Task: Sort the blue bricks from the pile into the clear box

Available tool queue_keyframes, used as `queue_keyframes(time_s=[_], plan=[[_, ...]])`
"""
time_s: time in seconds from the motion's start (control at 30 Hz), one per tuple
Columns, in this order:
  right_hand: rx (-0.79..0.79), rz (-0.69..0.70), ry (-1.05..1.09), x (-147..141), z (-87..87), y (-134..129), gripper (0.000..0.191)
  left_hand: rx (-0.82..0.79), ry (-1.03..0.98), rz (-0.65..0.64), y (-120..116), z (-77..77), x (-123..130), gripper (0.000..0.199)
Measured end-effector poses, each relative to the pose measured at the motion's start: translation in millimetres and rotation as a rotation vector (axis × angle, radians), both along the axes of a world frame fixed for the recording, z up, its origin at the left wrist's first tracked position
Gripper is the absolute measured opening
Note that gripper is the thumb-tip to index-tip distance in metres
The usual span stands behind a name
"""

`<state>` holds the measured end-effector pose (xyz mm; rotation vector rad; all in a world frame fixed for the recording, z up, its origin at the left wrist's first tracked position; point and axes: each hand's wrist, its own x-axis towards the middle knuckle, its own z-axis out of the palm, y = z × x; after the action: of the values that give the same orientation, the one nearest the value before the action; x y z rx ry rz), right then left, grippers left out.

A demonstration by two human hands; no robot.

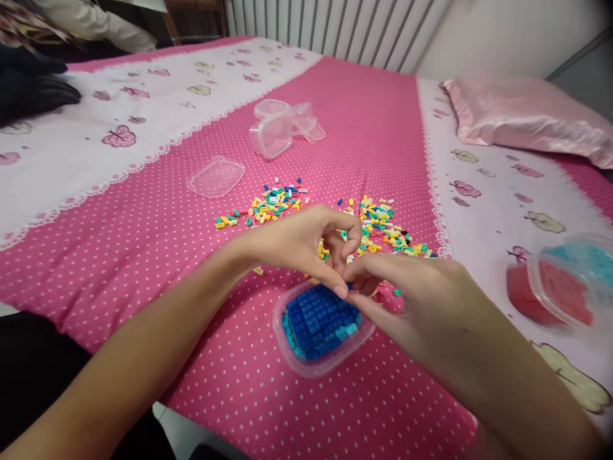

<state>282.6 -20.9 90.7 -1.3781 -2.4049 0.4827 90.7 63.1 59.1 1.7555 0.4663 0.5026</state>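
Note:
A clear plastic tub (306, 369) sits on the pink dotted bedspread, holding dark blue toy bricks (313, 319) set in tight rows with light blue ones along the edges. Over its far right corner my two hands meet at the fingertips. Between the pinched fingers of my left hand (318, 246) and my right hand (407, 281) a small dark blue brick (349, 286) partly shows. Fingers cover most of it. Loose bricks in yellow, green, white, pink and blue lie in a left pile (275, 204) and a right pile (383, 220) just beyond my hands.
A clear lid (216, 177) lies at the left, and several empty clear tubs (278, 134) are heaped farther back. At the right edge stand containers of red (531, 291) and teal contents. A pink pillow (527, 118) rests at the far right. Dark fabric (31, 86) is at the left edge.

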Motion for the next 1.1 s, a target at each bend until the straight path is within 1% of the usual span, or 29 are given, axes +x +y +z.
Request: queue_keyframes(time_s=[0.17, 0.23, 0.3, 0.43, 0.53, 0.73, 0.9, 1.1], plan=[[-0.043, 0.013, -0.045, 2, -3.5, -5, 0.017, -0.001, 0.04, -0.087, -1, 1.8, -1, 0.046], [-0.067, 0.048, -0.068, 0, -6.6, -7, 0.017, 0.018, 0.068, -0.107, 2, 3.6, -6, 0.046], [-0.077, 0.103, -0.082, -3, -10.9, -9, 0.016, 0.043, 0.097, -0.096, 7, 5.3, -12, 0.045], [-0.013, 0.159, -0.109, -13, -21.3, -10, 0.016, 0.068, 0.141, -0.071, 14, 5.8, -19, 0.041], [0.026, 0.182, -0.114, -17, -26.4, -10, 0.017, 0.082, 0.155, -0.114, 15, 3.9, -18, 0.041], [0.038, 0.191, -0.088, -17, -27.5, -11, 0.016, 0.079, 0.185, -0.207, 15, 0.9, -18, 0.043], [0.068, 0.196, -0.083, -17, -30.1, -9, 0.021, 0.092, 0.196, -0.227, 16, 0.5, -19, 0.043], [0.043, 0.187, -0.087, -15, -28.6, -11, 0.02, 0.095, 0.212, -0.231, 16, 0.9, -19, 0.046]])
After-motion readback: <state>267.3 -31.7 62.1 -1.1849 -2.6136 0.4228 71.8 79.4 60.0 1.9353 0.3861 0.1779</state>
